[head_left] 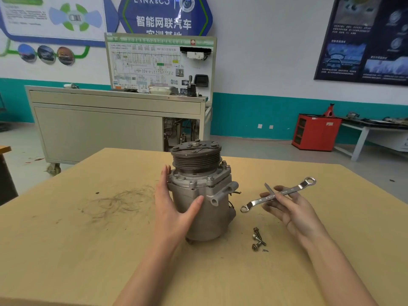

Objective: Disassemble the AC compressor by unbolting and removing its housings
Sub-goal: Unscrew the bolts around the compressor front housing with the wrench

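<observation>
At mid-tabletop the AC compressor stood upright, housings still joined by flange bolts, three removed bolts near-right, left hand bracing it flat-fingered, right hand pinching a ring spanner.

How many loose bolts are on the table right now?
3, bunched together on the wooden table right of the AC compressor: far bolt, middle bolt, near bolt. More may hide behind it.
</observation>
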The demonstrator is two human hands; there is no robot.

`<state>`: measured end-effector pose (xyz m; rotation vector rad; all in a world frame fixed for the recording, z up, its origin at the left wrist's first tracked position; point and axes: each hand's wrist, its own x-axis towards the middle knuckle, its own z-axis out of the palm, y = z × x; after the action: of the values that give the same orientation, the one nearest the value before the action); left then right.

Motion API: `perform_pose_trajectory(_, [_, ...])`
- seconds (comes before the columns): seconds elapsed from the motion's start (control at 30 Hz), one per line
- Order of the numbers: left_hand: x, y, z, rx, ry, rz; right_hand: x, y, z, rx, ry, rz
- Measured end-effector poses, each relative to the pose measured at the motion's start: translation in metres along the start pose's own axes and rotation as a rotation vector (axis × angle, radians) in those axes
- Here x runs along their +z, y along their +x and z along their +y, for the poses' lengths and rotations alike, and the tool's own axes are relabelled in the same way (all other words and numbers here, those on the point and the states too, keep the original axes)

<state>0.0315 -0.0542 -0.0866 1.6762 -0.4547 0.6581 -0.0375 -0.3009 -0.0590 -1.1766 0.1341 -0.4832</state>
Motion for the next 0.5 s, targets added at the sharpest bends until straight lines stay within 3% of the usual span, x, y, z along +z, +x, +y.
perform_pose_trajectory(0.07, [0.0,0.001,0.0,0.005,-0.003,-0.001,0.008,-0.005,-0.012,-0.087,-0.044,0.002])
perform_pose_trajectory(0.2, [0.002,0.001,0.0,-0.004,-0.017,-0.005,0.047,-0.023,-0.051,-0.543,-0.279,0.039])
perform_pose_trajectory(0.3, [0.001,0.0,0.0,-0.012,-0.024,-0.001,0.09,-0.037,-0.076,-0.798,-0.433,-0.147])
perform_pose_trajectory(0.43, [0.002,0.0,0.0,-0.01,-0.025,0.012,0.137,-0.039,-0.081,-1.179,-0.975,-0.301])
perform_pose_trajectory(0.5, [0.002,0.001,0.0,-0.01,-0.015,0.01,0.15,-0.039,-0.077,-1.263,-1.142,-0.337])
